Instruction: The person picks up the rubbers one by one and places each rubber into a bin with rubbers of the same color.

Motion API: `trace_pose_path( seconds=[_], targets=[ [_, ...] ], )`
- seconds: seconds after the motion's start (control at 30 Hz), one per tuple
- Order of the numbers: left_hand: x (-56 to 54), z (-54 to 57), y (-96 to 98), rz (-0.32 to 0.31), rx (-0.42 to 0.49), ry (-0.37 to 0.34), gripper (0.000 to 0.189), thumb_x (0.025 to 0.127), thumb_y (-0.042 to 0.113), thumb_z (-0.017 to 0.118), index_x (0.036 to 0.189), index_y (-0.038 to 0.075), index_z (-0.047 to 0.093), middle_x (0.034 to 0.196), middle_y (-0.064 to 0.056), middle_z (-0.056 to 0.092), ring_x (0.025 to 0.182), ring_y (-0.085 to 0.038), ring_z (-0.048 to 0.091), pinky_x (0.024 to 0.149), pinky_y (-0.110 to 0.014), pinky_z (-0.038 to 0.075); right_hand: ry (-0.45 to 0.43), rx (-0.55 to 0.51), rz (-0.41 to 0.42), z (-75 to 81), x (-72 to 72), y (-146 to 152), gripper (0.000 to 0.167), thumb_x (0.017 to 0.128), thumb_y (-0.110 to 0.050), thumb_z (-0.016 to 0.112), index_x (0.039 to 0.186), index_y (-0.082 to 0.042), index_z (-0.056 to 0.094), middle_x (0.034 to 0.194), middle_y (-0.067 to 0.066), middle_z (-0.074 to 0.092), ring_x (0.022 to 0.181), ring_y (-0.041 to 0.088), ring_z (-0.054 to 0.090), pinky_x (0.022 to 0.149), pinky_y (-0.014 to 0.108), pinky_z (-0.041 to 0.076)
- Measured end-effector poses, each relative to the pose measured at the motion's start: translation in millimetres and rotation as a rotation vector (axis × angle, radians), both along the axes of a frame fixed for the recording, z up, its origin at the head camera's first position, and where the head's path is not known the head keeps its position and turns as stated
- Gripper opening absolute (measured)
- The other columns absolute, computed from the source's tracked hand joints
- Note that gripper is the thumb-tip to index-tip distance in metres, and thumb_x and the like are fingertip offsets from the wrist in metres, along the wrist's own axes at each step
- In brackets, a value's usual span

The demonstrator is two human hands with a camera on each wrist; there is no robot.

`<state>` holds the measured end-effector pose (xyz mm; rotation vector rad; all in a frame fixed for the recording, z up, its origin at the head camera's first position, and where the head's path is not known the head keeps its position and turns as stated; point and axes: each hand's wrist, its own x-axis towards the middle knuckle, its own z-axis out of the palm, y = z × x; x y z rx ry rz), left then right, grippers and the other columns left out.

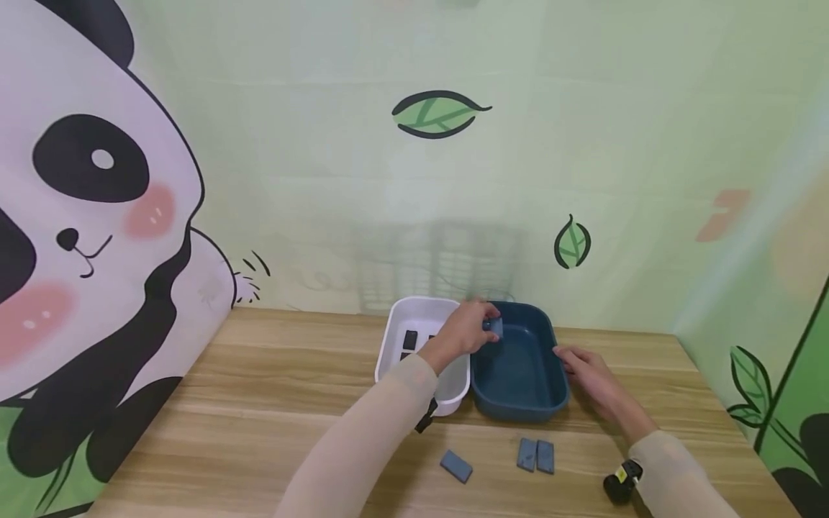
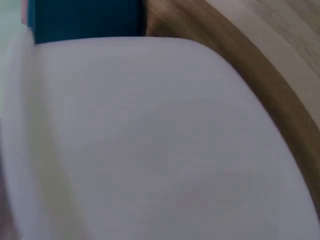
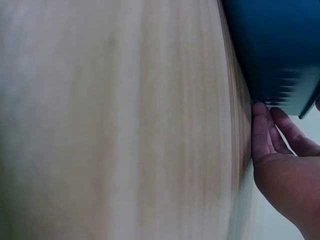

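Observation:
My left hand [image 1: 463,327] pinches a blue-grey rectangular tile [image 1: 495,328] above the left rim of a dark blue bin [image 1: 518,403]. Part of that tile is hidden behind the fingers. The fingers of my right hand [image 1: 591,375] touch the blue bin's right side; the right wrist view shows them fairly straight against its outer wall [image 3: 280,85]. To the left, and right beside it, stands a white bin [image 1: 388,345], holding several small black pieces [image 1: 410,340], partly covered by my left arm. The white bin's wall [image 2: 150,125] fills most of the left wrist view.
On the wooden table [image 1: 259,403], a blue-grey tile [image 1: 456,466] lies at an angle in front of the bins. Two more tiles [image 1: 527,455] lie side by side to its right. A green printed backdrop [image 1: 311,216] rises behind the table.

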<state>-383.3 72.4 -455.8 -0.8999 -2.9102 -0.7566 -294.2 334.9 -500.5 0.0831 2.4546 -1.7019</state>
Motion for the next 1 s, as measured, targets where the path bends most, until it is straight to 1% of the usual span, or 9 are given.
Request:
trace_pose_path(
  seconds=[0.17,0.3,0.47,0.73,0.87,1.0],
  targets=[
    [0.8,-3.8,1.6,0.002,-0.015,0.033,0.042,0.095,0.027,0.083,0.134,0.014,0.072,0.129,-0.003,0.067,0.118,-0.018,0.065,0.103,-0.028,0.053,-0.003,-0.002,0.003,1.0,0.8,1,0.074,0.114,-0.046,0.044,0.155,0.014,0.038,0.154,0.031,0.048,0.136,0.034,0.052,0.116,0.046,0.047],
    [0.6,-6.4,3.9,0.015,-0.015,0.049,0.039,0.096,0.028,0.082,0.132,0.016,0.073,0.128,-0.002,0.067,0.118,-0.017,0.065,0.103,-0.029,0.053,-0.007,0.012,-0.005,0.8,-0.2,3,0.074,0.113,-0.048,0.044,0.155,0.013,0.039,0.153,0.031,0.049,0.135,0.034,0.053,0.115,0.045,0.047],
    [0.7,-9.5,7.8,0.037,-0.026,0.048,0.039,0.096,0.029,0.082,0.132,0.017,0.072,0.127,0.000,0.067,0.116,-0.015,0.065,0.101,-0.029,0.053,-0.015,0.023,-0.006,-0.9,0.7,4,0.076,0.113,-0.050,0.045,0.155,0.013,0.039,0.153,0.031,0.049,0.136,0.035,0.052,0.115,0.046,0.047],
    [2.1,-9.5,13.1,0.040,-0.080,0.056,0.041,0.095,0.034,0.082,0.132,0.018,0.073,0.125,0.002,0.068,0.112,-0.013,0.066,0.097,-0.028,0.055,0.004,0.021,0.008,-2.9,2.7,5,0.074,0.113,-0.048,0.045,0.153,0.013,0.042,0.152,0.031,0.051,0.134,0.032,0.055,0.111,0.040,0.051],
    [2.2,-9.3,12.7,0.045,-0.088,0.060,0.041,0.095,0.034,0.082,0.132,0.018,0.073,0.124,0.002,0.068,0.112,-0.013,0.065,0.098,-0.028,0.055,-0.003,0.022,0.021,-2.1,0.9,4,0.077,0.113,-0.051,0.045,0.154,0.014,0.040,0.152,0.031,0.050,0.135,0.033,0.054,0.113,0.043,0.049],
    [1.1,-11.4,11.6,0.037,-0.115,0.086,0.041,0.096,0.035,0.082,0.132,0.018,0.073,0.124,0.002,0.068,0.113,-0.013,0.065,0.099,-0.028,0.054,-0.013,0.019,0.021,-2.2,-0.4,2,0.077,0.113,-0.051,0.045,0.154,0.014,0.040,0.152,0.030,0.051,0.134,0.033,0.054,0.115,0.046,0.047]
  ],
)
